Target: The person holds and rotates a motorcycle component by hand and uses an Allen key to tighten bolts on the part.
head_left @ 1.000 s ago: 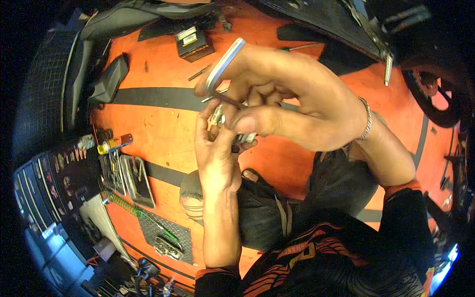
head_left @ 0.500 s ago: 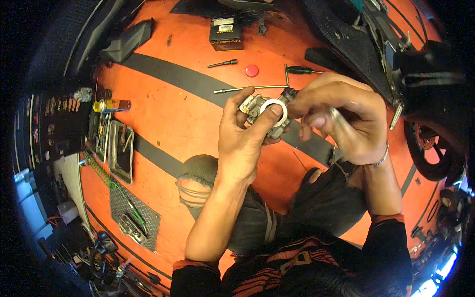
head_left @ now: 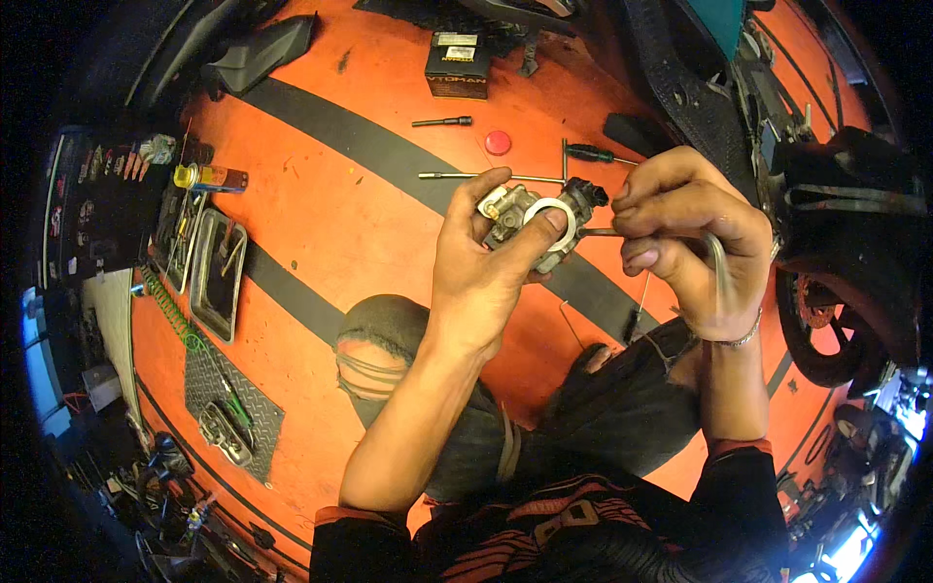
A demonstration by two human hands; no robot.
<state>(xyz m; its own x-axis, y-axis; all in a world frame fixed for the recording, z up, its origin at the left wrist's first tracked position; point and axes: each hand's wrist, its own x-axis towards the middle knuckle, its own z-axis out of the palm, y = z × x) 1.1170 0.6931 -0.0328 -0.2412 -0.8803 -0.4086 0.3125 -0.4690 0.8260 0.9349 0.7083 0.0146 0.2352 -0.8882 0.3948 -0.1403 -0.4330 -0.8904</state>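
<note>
My left hand (head_left: 486,262) grips a small metal throttle body (head_left: 507,222) with a pale ring round its bore, the thumb lying over the ring. A black plastic part (head_left: 586,192) sits on its right end. In my right hand (head_left: 705,228), closed between thumb and fingers, is a bent L-shaped hex key (head_left: 718,257). The key's thin straight end points left and reaches the right side of the throttle body, close below the black part. Whether its tip sits inside a screw is too small to tell.
On the orange floor beyond my hands lie a T-handle wrench (head_left: 447,176), a dark socket bar (head_left: 442,121), a red cap (head_left: 498,143), a screwdriver (head_left: 590,153) and a black box (head_left: 458,66). Leftward are a metal tray (head_left: 202,291) and a spray can (head_left: 216,179). A wheel (head_left: 826,321) stands right.
My right hand has drawn slightly right from the throttle body, and the hex key's straight end now shows between them. The left hand still holds the throttle body. The view has shifted a little.
</note>
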